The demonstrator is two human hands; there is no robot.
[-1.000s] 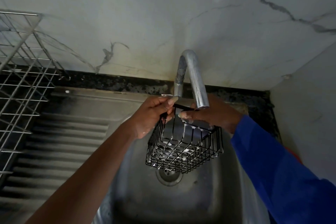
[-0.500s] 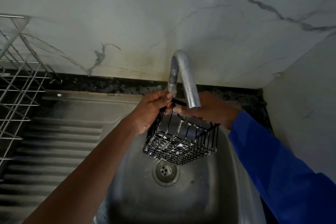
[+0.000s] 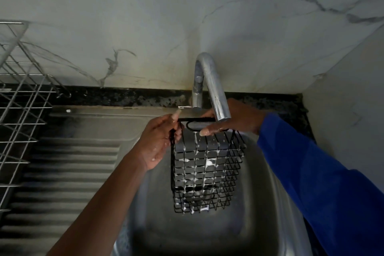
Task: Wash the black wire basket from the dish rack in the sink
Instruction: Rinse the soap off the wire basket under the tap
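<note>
The black wire basket (image 3: pixel 207 172) hangs over the steel sink (image 3: pixel 259 224), just under the spout of the chrome tap (image 3: pixel 212 83). White suds cling to its wires. My left hand (image 3: pixel 160 143) grips the basket's upper left rim with curled fingers. My right hand (image 3: pixel 234 118) holds the top rim on the right, its thumb laid along the wire beneath the spout. The basket hangs with its long side pointing down into the basin. I cannot tell whether water is running.
A silver wire dish rack (image 3: pixel 18 110) stands at the left over the ribbed steel drainboard (image 3: pixel 68 172). A marbled wall rises behind the tap, and another wall closes in on the right. A blue sleeve (image 3: pixel 322 183) covers my right arm.
The basket has tipped from a slanted hold to hanging long side down into the sink. Both hands keep their grip on its rim.
</note>
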